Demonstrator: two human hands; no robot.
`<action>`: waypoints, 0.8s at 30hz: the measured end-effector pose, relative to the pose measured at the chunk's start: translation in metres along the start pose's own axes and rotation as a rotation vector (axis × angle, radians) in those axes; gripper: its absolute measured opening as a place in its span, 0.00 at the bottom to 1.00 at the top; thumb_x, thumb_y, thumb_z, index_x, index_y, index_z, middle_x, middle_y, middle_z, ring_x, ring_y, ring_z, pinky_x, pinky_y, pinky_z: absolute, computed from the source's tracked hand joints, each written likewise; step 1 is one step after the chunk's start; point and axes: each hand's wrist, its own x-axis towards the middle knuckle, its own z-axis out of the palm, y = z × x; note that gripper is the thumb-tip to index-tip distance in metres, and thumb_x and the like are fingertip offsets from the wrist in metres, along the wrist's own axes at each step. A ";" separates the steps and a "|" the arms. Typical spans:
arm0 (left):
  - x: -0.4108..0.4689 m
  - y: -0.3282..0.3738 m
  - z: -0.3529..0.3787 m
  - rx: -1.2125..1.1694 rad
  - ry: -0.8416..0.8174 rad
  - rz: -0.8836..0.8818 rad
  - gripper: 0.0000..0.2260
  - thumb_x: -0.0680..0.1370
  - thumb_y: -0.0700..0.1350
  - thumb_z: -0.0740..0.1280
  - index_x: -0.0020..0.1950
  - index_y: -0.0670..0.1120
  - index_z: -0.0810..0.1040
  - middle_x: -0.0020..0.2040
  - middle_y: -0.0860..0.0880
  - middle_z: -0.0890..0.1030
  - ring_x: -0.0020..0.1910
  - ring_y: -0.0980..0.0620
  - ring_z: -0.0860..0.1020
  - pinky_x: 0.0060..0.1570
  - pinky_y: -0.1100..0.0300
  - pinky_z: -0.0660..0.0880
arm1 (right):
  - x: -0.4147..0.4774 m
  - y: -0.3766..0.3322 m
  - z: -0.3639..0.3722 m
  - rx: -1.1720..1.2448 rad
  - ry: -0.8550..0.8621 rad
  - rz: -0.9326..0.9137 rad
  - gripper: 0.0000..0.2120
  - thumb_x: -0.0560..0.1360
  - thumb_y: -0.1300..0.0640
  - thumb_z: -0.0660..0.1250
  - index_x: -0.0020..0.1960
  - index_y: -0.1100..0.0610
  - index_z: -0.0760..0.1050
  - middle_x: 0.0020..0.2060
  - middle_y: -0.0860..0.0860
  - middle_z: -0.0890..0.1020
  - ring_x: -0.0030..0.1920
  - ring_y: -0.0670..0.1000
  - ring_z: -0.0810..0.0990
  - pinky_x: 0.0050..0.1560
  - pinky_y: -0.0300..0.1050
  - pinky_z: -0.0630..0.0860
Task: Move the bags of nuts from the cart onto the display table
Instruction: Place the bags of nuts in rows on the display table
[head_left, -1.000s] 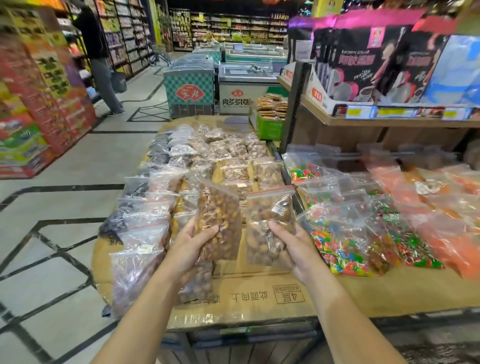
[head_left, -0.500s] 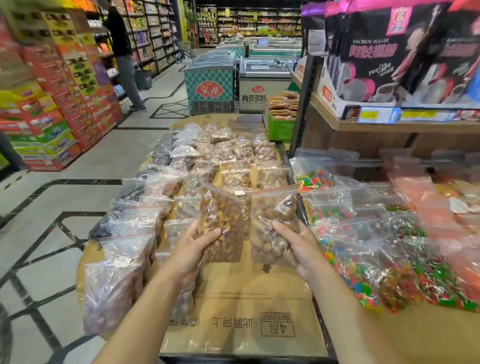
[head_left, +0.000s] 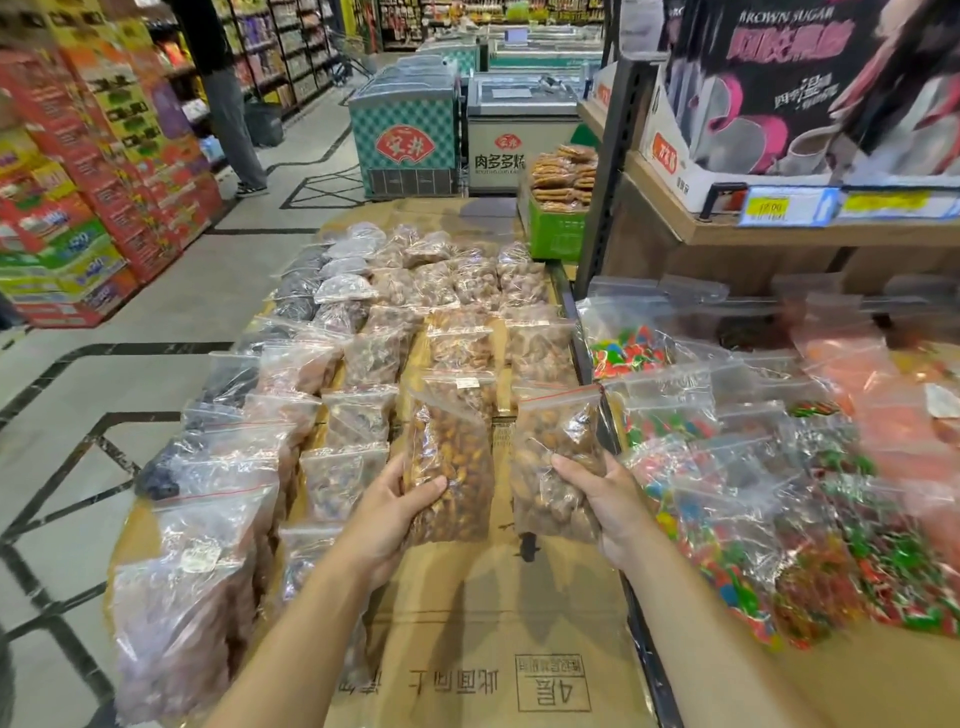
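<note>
My left hand grips a clear zip bag of golden-brown nuts by its lower left edge. My right hand grips a second clear bag of paler brown nuts with a red zip strip. Both bags are held upright, side by side, just above the cardboard-covered display table. Rows of several more nut bags lie on the cardboard beyond and to the left. No cart is in view.
Bags of coloured candy cover the surface to the right, under a wooden shelf of boxed drinks. A green crate of biscuits and chest freezers stand beyond. A person's legs stand in the left aisle by stacked cartons.
My view has shifted left and closer to the nut table. Both hands have kept their bags and carried them forward over the bare cardboard, slightly further apart.
</note>
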 end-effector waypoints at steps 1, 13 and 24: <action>0.005 -0.002 0.000 -0.002 0.007 -0.020 0.19 0.81 0.34 0.69 0.71 0.45 0.76 0.60 0.40 0.86 0.57 0.39 0.85 0.58 0.41 0.80 | 0.006 0.004 -0.002 0.003 0.004 0.014 0.18 0.75 0.65 0.77 0.63 0.57 0.78 0.56 0.61 0.87 0.55 0.65 0.87 0.59 0.70 0.81; 0.049 -0.037 0.004 -0.040 0.052 -0.164 0.25 0.82 0.32 0.67 0.71 0.55 0.69 0.48 0.53 0.89 0.43 0.54 0.88 0.36 0.61 0.82 | 0.051 0.040 -0.017 -0.026 0.019 0.168 0.17 0.76 0.68 0.75 0.63 0.61 0.77 0.46 0.56 0.89 0.45 0.57 0.89 0.42 0.54 0.87; 0.063 -0.044 -0.003 0.036 0.108 -0.249 0.27 0.83 0.36 0.69 0.79 0.51 0.69 0.65 0.46 0.85 0.63 0.45 0.84 0.56 0.51 0.81 | 0.070 0.058 -0.017 -0.146 0.093 0.169 0.20 0.75 0.63 0.78 0.64 0.58 0.78 0.55 0.58 0.88 0.56 0.62 0.88 0.59 0.70 0.82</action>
